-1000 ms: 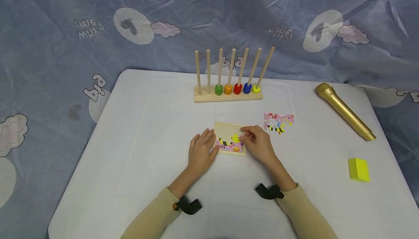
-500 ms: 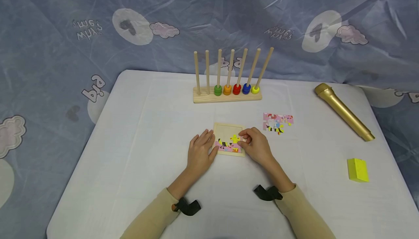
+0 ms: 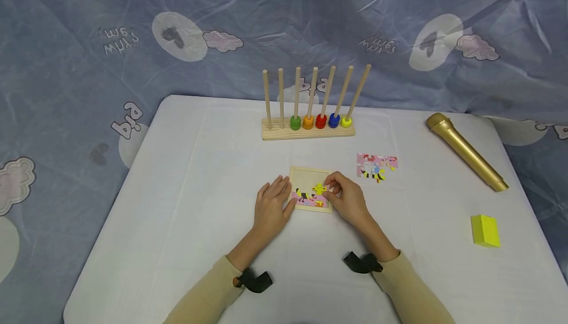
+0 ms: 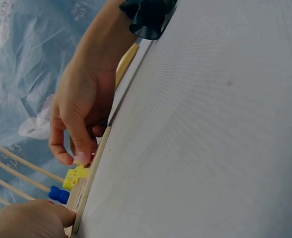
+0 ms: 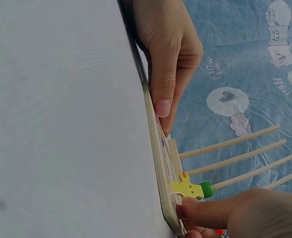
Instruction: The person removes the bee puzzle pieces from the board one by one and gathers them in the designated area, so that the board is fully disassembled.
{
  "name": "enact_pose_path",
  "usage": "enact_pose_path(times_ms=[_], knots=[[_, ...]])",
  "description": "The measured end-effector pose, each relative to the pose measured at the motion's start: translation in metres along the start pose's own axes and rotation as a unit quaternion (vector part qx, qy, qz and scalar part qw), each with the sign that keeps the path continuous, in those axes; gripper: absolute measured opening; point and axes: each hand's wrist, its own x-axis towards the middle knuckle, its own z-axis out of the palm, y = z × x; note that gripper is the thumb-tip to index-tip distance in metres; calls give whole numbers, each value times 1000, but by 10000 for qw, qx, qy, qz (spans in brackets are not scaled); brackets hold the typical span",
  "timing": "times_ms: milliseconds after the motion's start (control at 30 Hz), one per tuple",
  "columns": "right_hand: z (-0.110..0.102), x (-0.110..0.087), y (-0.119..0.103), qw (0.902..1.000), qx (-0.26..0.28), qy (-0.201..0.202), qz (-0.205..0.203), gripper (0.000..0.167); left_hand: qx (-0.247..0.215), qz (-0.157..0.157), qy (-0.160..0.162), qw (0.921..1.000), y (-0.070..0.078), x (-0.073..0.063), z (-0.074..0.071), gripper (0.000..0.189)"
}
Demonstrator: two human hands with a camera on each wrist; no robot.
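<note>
A shallow wooden puzzle tray (image 3: 309, 174) lies at the table's middle, with pink picture pieces (image 3: 306, 199) along its near part. My right hand (image 3: 348, 199) is at the tray's right side, thumb and index finger pinching a yellow puzzle piece (image 3: 319, 189) with an animal-like shape. In the right wrist view this yellow piece (image 5: 186, 188) stands up tilted above the tray's surface. My left hand (image 3: 271, 205) rests flat along the tray's left edge, fingers extended, with the thumb (image 4: 61, 215) at its near left corner.
Joined pink puzzle pieces (image 3: 374, 165) lie right of the tray. Behind stands a wooden peg rack (image 3: 306, 134) with coloured beads on several pegs. A gold microphone (image 3: 468, 152) and a yellow block (image 3: 485, 230) lie at the right. A patterned blue cloth (image 3: 266, 28) hangs behind the table.
My right fingers have shifted slightly with the yellow piece over the tray's right part. The left hand keeps its place on the tray's edge.
</note>
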Motion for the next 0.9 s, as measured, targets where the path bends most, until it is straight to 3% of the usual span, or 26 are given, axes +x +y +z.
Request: enact_pose_path(times_ms=[367,600,767,900], knots=[[-9,1,-6,9953,916,57,315,14,26,-23,-62,10000,1,0,-1,40],[-28,2,3,9941,894,187,584,13,46,20,-9,10000,1,0,0,38],[-54,1,27,9898,934,802,722,15,39,27,-5,10000,0,0,0,38],[-81,-1,46,9736,1039,1527,1337,18,40,1,-15,10000,0,-1,1,39]])
